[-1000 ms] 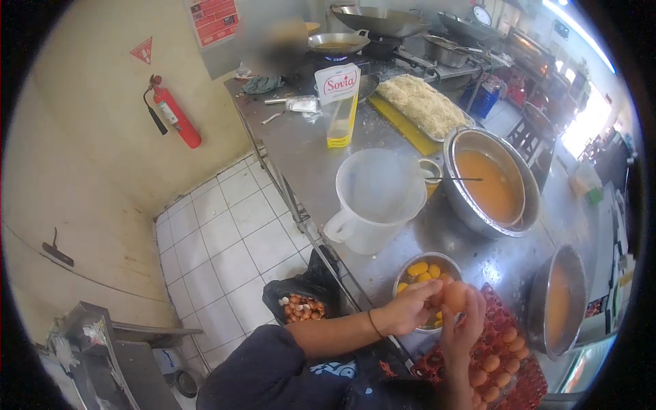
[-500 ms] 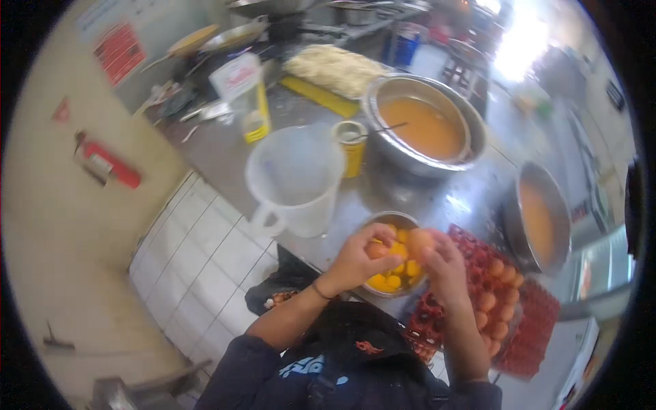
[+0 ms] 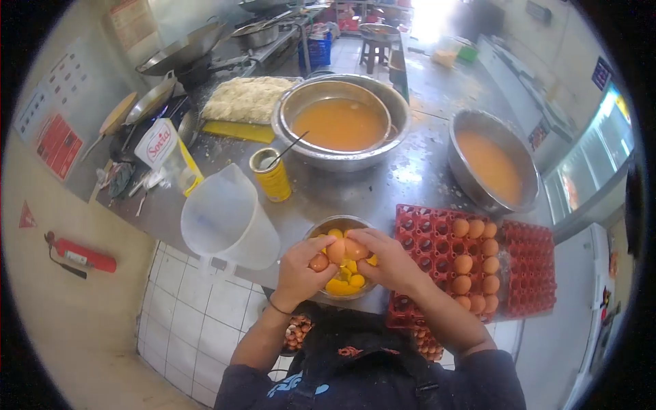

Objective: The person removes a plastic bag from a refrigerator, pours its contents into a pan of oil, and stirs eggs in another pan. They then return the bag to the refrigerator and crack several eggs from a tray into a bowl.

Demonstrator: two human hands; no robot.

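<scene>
My left hand (image 3: 295,275) is closed around a brown egg (image 3: 318,262) tucked in its palm, while its fingertips hold a second egg (image 3: 335,251). My right hand (image 3: 395,265) grips another brown egg (image 3: 354,247), its fingertips meeting the left hand's egg. I cannot tell whether the shells between the hands are whole or split. Directly below the hands sits a metal bowl (image 3: 316,231) with several yolks (image 3: 356,281) in it. To the right, a red egg tray (image 3: 414,261) holds several brown eggs along its right side.
Left of the bowl stands a clear plastic jug (image 3: 225,222), with a yellow can (image 3: 275,183) behind it. Farther back are nested metal basins (image 3: 342,156) of orange liquid and a floury dough slab (image 3: 247,99). Another basin (image 3: 459,160) stands right. Eggshells (image 3: 298,331) lie below the table edge.
My hands have come together over the bowl, and the eggs in them now meet. The camera view has turned, shifting the table's things leftward and showing more of the tray.
</scene>
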